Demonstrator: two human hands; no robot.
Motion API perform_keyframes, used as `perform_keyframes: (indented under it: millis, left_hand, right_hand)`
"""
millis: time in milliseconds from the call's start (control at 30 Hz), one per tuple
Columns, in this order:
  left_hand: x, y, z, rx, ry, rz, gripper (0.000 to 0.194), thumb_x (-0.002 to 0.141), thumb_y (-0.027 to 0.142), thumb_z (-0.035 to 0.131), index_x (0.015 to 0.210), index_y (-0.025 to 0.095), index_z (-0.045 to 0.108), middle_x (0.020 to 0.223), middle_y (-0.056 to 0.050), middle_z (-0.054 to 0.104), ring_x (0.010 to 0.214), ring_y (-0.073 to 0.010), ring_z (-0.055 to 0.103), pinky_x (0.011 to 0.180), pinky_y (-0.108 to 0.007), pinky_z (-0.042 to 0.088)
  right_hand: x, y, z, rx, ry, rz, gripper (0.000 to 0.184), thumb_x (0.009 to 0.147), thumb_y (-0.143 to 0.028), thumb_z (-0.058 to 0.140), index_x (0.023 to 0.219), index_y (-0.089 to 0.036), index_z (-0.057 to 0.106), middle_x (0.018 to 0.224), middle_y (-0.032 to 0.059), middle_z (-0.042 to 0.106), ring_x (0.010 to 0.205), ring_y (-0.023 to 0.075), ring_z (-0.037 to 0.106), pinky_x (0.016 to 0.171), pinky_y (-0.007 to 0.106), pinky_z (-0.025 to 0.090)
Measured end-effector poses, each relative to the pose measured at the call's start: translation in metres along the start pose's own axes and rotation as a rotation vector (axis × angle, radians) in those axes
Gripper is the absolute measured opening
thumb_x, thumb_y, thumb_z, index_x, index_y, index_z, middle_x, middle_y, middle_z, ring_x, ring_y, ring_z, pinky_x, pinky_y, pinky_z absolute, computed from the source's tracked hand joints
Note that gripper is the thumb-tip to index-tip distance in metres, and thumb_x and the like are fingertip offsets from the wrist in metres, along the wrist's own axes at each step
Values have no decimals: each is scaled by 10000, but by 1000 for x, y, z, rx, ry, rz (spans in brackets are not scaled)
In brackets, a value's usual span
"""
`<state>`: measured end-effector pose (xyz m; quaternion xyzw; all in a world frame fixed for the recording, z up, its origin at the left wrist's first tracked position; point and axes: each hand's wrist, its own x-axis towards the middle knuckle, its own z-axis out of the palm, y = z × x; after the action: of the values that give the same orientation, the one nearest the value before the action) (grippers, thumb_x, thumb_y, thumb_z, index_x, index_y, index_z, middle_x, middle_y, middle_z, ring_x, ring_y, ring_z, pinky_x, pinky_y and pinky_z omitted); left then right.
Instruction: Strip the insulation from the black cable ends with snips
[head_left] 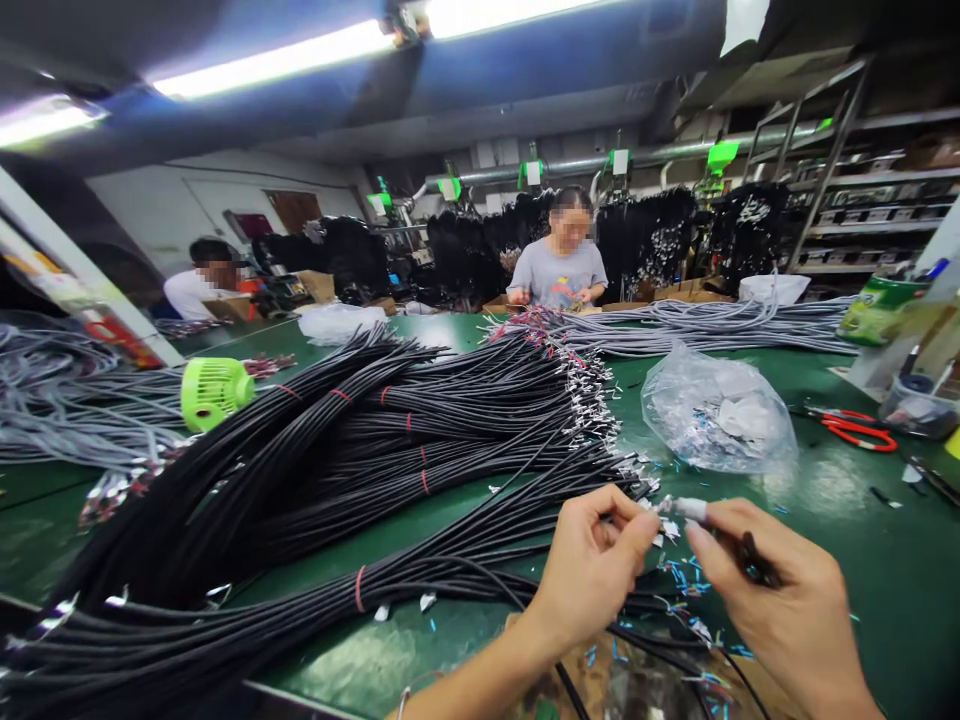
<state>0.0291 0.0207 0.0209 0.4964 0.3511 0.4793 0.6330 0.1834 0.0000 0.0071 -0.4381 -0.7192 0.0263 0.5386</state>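
Observation:
My left hand [596,565] is closed in a pinch, thumb against the forefinger, on the end of a black cable; whitish, frayed-looking strands [664,506] stick out at its fingertips. Close beside it on the right is my right hand [787,610], a white wrap [691,509] on its forefinger tip. A small dark tool [756,562] sits in the curl of its fingers, its kind partly hidden. Below and left of the hands runs a bundle of black cables [300,622] tied with a red band [361,588]. Blue and white scraps [686,575] lie under the hands.
More tied black cables [375,440] cover the green table [810,510]. Beyond the hands are a clear plastic bag of scraps [720,410] and red-handled pliers [859,430]. A green fan [217,392] and grey cables [720,325] lie further off. Two people work across the room.

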Motion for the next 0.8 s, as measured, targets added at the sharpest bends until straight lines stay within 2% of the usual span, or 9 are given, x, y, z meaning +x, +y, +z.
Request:
perform_keyframes:
  millis: [100,167,367,433,500,567,667,733,800]
  left_hand:
    - [-4,-5,2,140,-42,5,349,727,444,666,655,136,517,465,72,403,379,-34,312,356,-167,217]
    - [-6,-9,5,207,-25,13,289,752,377,635,642,135,523,466,51,435,377,-46,344,363,-180,233]
    - [-11,-16,11,410,96,157,253,836,297,541,645,133,554,495,27,481,415,-65,390,396,-190,280]
    - [-11,-15,8,577,103,273,240,852,259,525,654,131,571,535,11,519,448,-75,426,422,-196,302]
    - [-10,-15,4,825,117,473,194,845,193,510,675,136,583,583,-5,554,499,-97,479,465,-216,326]
    - [-9,-16,-1,1111,134,704,168,831,131,487,693,150,580,621,-14,571,537,-118,509,484,-244,315]
    - [-5,-22,-8,1444,86,941,184,843,90,453,718,168,562,638,-10,581,548,-140,512,472,-280,274]
    - [-2,-27,-10,1508,-2,989,173,849,91,465,732,170,566,652,-9,592,574,-151,521,483,-281,286]
    - [0,-27,-9,1400,-60,906,157,857,105,486,756,163,591,682,-18,606,617,-152,540,522,-267,341]
  right_hand:
    - [3,-1,1,56,-46,36,94,805,-162,622,720,-203,621,579,-22,573,449,99,493,411,212,421]
    - [-2,-3,4,17,-7,50,117,798,-145,627,695,-203,622,560,-26,577,436,95,492,410,214,417]
    - [-22,9,8,-347,172,-353,149,753,-120,691,876,-191,646,685,30,720,545,137,658,558,243,505]
    - [-23,13,8,-396,161,-447,146,764,-139,690,901,-171,652,726,68,742,592,165,688,604,261,524]
    - [-22,11,9,-400,118,-446,103,772,-131,673,869,-159,653,701,64,734,570,159,679,572,252,504]
    - [-18,5,9,-374,78,-343,70,770,-110,648,812,-165,654,634,22,696,499,126,632,508,235,457]
    - [-9,-2,7,-227,-21,-56,98,749,-140,623,664,-184,644,509,-33,576,406,89,515,420,215,391]
    - [-3,2,2,-106,-47,184,140,731,-217,629,594,-188,635,481,-33,545,399,96,487,387,208,386]
    - [3,12,-4,-55,55,399,165,716,-294,643,596,-181,643,491,-22,574,408,110,502,373,209,393]
